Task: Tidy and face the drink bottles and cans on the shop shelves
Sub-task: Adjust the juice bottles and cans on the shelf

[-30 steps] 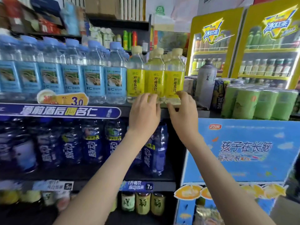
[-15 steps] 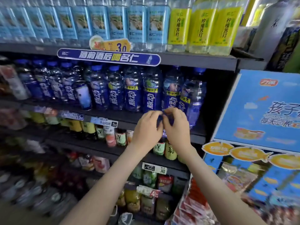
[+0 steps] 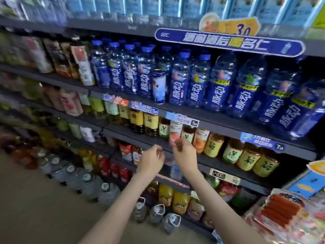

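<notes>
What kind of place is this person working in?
Most likely a small shop or convenience store: dark metal shelves packed with rows of blue-labelled plastic drink bottles, paper price tags along the shelf edges, and a long blue promotional banner above them.

The left hand (image 3: pixel 151 161) hangs empty, fingers curled. The right hand (image 3: pixel 185 155), also curled, is at the foot of a pink-labelled bottle (image 3: pixel 175 132) by the front edge of its shelf (image 3: pixel 204 160); contact is unclear. One shelf up, a can (image 3: pixel 159 86) stands among blue bottles (image 3: pixel 177 81).
</notes>
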